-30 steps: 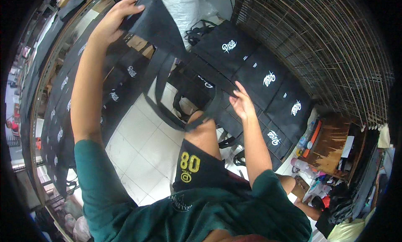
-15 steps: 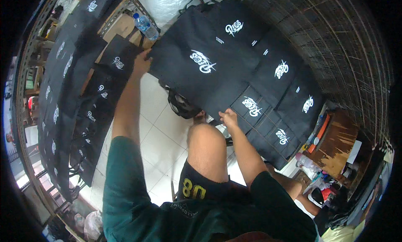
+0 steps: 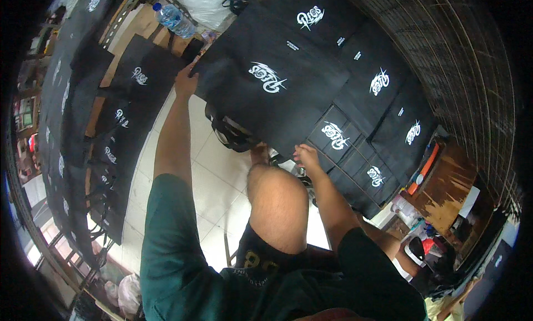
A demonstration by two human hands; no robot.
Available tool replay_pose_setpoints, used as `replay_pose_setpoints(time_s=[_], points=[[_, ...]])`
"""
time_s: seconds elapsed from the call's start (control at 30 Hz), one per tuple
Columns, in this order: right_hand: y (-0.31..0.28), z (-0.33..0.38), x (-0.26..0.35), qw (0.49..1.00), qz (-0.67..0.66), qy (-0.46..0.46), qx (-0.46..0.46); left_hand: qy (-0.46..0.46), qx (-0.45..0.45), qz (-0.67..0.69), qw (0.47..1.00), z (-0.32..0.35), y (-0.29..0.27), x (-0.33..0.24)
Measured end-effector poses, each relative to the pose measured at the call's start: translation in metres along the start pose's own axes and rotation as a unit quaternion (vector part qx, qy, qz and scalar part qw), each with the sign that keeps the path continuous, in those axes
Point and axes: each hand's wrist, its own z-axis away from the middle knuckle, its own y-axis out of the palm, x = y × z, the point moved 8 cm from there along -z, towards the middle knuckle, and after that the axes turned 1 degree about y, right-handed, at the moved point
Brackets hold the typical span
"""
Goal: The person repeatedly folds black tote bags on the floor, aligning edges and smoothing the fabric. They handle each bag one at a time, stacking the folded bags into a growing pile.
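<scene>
A large black fabric bag (image 3: 233, 101) with a white print lies spread over other black printed bags in front of me. My left hand (image 3: 187, 81) is closed on its left edge, near the far left corner. At its near edge, my right hand (image 3: 306, 155) has its fingers curled in a pinch on the cloth; the fingertips are partly hidden. Black straps (image 3: 229, 135) hang below the near edge, over the floor. Beside my right hand lie smaller folded black bags (image 3: 355, 164), also printed in white.
More black printed bags (image 3: 119, 107) lie along a rack on the left. A water bottle (image 3: 174, 20) lies at the far left by a white sack (image 3: 202, 1). A wire grid (image 3: 444, 60) rises on the right, above a worn wooden box (image 3: 441, 182) and clutter. Pale tiles (image 3: 208, 174) cover the floor.
The view has shifted slightly. My left hand has moved a little left with the bag's edge still in it. My right hand stays at the near edge, its fingers more curled.
</scene>
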Motion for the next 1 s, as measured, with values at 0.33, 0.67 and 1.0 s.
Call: replay_pose_setpoints(time_s=[0.33,0.67,1.0], points=[[0.004,-0.006,-0.015,0.997,-0.045,-0.068,0.01,0.117,-0.068,0.166,0.977,0.03,-0.023,-0.027],[0.008,-0.013,-0.008,0.998,-0.065,-0.016,0.004,0.04,-0.029,0.108,0.993,0.007,-0.011,-0.015],[0.005,-0.015,-0.008,1.0,-0.006,-0.001,0.001,-0.038,0.037,0.063,0.997,-0.015,0.014,0.005]])
